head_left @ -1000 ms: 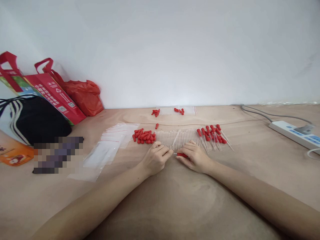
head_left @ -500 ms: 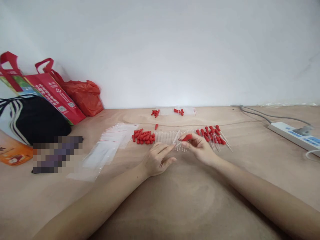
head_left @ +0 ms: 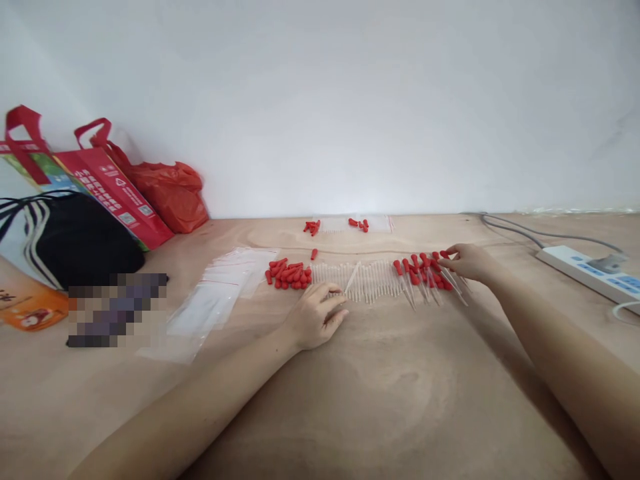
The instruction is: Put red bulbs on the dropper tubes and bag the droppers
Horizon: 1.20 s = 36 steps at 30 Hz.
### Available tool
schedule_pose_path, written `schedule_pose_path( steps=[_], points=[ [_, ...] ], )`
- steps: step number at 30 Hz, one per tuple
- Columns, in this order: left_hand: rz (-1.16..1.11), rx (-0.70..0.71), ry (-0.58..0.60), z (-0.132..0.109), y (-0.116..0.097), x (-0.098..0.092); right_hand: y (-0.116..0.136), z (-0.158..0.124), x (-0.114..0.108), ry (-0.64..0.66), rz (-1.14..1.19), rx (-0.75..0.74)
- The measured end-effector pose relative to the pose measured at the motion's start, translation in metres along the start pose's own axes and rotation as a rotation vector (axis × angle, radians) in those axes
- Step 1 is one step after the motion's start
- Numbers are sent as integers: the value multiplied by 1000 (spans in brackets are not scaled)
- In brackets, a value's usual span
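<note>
A plain white wall backs a pale wooden worktop [head_left: 380, 400], and from my remote seat I see the work laid out in a band toward its far edge. My left hand [head_left: 316, 316] rests loosely curled, holding nothing I can make out, its fingertips touching the near left end of the row of clear pipette tubes [head_left: 357, 278] — probably steadying them so they stay side by side. My right hand [head_left: 467, 262] reaches to the right end of that band and rests on the capped droppers [head_left: 425, 270], which lie fanned with red bulbs away from me; its fingers are nearly closed, but I cannot tell whether they pinch one. Left of the tubes sits a heap of loose red rubber bulbs [head_left: 289, 273], within easy reach. Clear zip bags [head_left: 217, 290] lie further left — beyond them shopping bags [head_left: 95, 193] stand against the wall. A power strip [head_left: 590, 270] lies near the right edge.
</note>
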State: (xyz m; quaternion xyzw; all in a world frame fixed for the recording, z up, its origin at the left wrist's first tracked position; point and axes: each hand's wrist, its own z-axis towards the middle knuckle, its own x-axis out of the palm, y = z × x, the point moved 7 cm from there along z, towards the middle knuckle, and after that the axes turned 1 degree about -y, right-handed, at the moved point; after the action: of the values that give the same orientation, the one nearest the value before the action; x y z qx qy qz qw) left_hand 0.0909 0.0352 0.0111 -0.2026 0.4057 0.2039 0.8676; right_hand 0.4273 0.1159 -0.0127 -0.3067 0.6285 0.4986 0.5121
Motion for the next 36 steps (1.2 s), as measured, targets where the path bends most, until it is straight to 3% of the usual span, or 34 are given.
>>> schedule_pose_path(
  steps=[10, 15, 20, 23, 31, 36],
  points=[
    [4, 7, 16, 0, 0, 1, 4, -1, 13, 67, -56, -47],
    [37, -1, 9, 1, -1, 0, 4, -2, 2, 71, -55, -50],
    [48, -30, 23, 1, 1, 1, 10, -17, 2, 361, -15, -36],
    [46, -43, 28, 1, 2, 2, 14, -26, 2, 440, -39, 12],
    [101, -85, -13, 1, 4, -3, 19, -26, 7, 390, -70, -12],
    [185, -269, -48, 12, 20, -4, 19, -27, 5, 367, -80, 17]
  ],
)
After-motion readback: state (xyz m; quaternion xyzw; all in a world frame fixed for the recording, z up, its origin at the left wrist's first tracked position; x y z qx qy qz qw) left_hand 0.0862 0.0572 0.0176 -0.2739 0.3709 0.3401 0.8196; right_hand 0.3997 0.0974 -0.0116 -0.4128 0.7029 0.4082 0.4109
